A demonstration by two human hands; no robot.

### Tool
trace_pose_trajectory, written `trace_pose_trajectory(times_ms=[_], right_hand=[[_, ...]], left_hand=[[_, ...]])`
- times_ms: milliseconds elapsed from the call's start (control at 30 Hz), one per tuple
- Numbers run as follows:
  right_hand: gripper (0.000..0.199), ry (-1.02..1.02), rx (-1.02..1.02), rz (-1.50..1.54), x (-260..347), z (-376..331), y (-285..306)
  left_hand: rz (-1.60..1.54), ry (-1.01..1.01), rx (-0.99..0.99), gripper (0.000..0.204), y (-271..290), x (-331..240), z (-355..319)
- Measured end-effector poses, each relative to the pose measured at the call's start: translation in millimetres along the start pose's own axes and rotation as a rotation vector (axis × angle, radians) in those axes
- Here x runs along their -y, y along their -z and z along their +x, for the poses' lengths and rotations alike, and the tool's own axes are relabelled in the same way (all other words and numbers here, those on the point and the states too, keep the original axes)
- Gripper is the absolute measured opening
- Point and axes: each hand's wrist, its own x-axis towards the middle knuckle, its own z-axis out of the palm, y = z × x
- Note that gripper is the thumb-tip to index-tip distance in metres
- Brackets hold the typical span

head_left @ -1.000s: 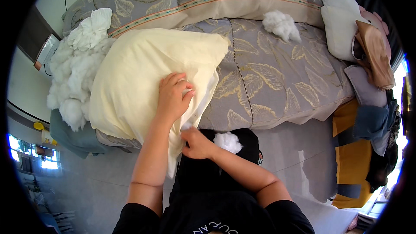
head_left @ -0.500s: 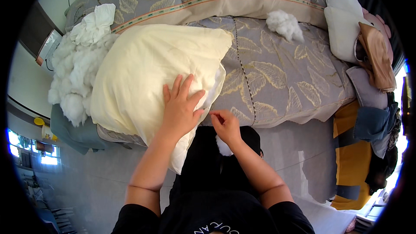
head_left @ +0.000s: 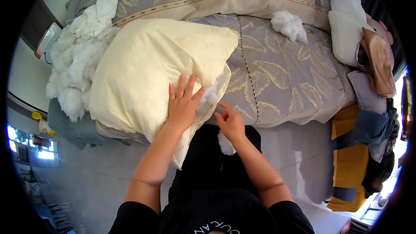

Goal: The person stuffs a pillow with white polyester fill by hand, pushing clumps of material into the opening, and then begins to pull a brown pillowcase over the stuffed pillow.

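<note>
Left hand (head_left: 184, 104) lay flat and spread, fingers apart, on the pale yellow pillowcase (head_left: 147, 69), pressing down near its open mouth, where a little white stuffing (head_left: 211, 94) showed through the gap. Right hand (head_left: 231, 121) hovered just beside that opening, fingers loosely curled and slightly parted; whether it pinched any fibre could not be told from this view. A small tuft of the same white filling (head_left: 225, 144) lay below the right wrist, against the person's black clothing.

The pillowcase lay across the near edge of a bed with a grey leaf-patterned bedspread (head_left: 286, 73), one corner hanging over the side toward the person's lap. It looked plump, light and very soft, so it would probably sag and fold wherever it was lifted. The thin cotton seemed easiest to grip at the hem of the open mouth, a pinch on each side. The stuffing looked fluffy and clingy, likely to pull apart into wisps, and better gathered in loose handfuls than squeezed.

A large heap of loose stuffing (head_left: 71, 71) sat to the left of the pillowcase, touching it, and another clump (head_left: 289, 25) rested well apart, farther up the bed. White pillows (head_left: 344, 21) and folded clothes (head_left: 375, 117) were stacked at the right.
</note>
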Motion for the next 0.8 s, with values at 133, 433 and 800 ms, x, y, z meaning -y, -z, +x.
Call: trace_pose_trajectory(times_ms=[133, 433, 800], right_hand=[[0.038, 0.122, 0.053, -0.088, -20.0, -18.2, 40.9], [0.037, 0.289, 0.335, -0.311, -53.1, -77.1, 29.5], [0.025, 0.069, -0.088, 0.709, 48.4, -45.2, 81.1]], left_hand=[[-0.150, -0.002, 0.036, 0.060, 31.9, -14.6, 0.0], [-0.507, -0.136, -0.378, 0.031, 60.1, -34.7, -11.6], [-1.316, 0.119, -0.368, 0.037, 35.8, -109.6, -19.3]])
